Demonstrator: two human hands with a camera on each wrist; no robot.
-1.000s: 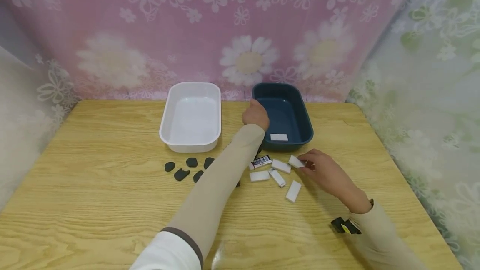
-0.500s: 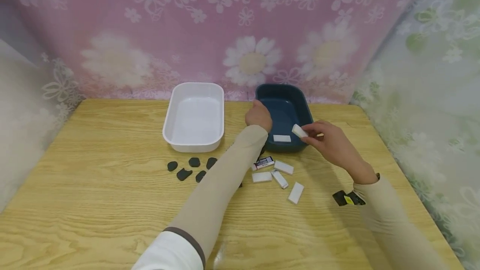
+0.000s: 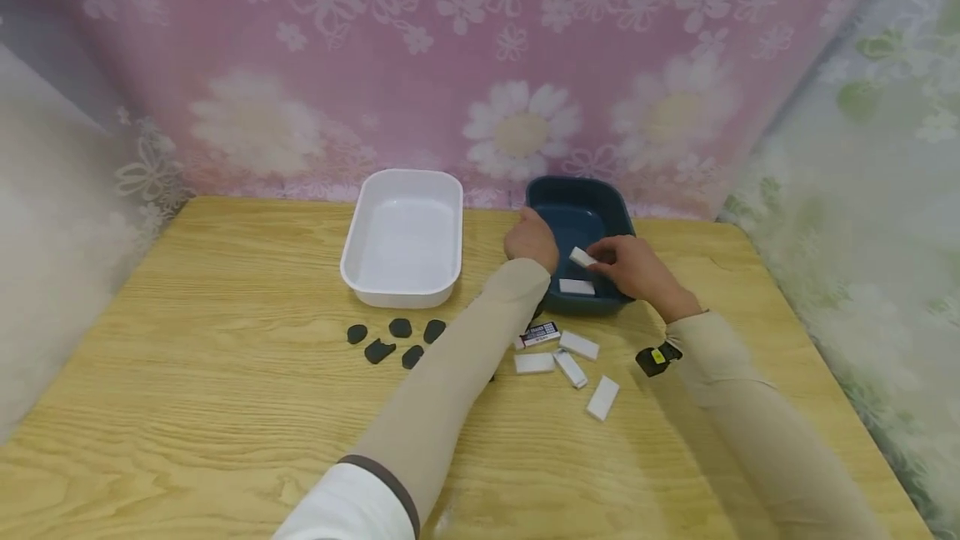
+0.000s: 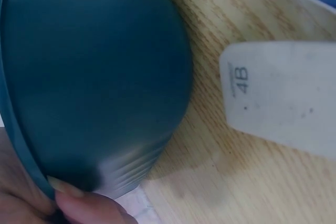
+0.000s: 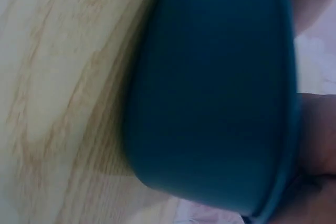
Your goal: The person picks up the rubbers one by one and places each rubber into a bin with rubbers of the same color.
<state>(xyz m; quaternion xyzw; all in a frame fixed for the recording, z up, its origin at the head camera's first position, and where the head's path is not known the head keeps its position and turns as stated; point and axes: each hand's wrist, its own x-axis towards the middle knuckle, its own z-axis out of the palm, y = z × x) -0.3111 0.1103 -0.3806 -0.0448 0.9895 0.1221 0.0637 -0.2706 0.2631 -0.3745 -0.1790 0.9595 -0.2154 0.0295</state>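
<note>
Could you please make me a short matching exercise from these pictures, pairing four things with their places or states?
1. Left hand
2. Right hand
3. White basin
4. Black pieces

A. stands left of the dark blue basin in the head view
B. grips the dark blue basin by its rim
C. lie scattered on the table
D. pinches a white block

Pairs: 1-B, 2-D, 3-A, 4-C

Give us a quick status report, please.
Left hand grips blue bin; right hand pinches white block over it; another block inside; no obstruction apparent.
</note>
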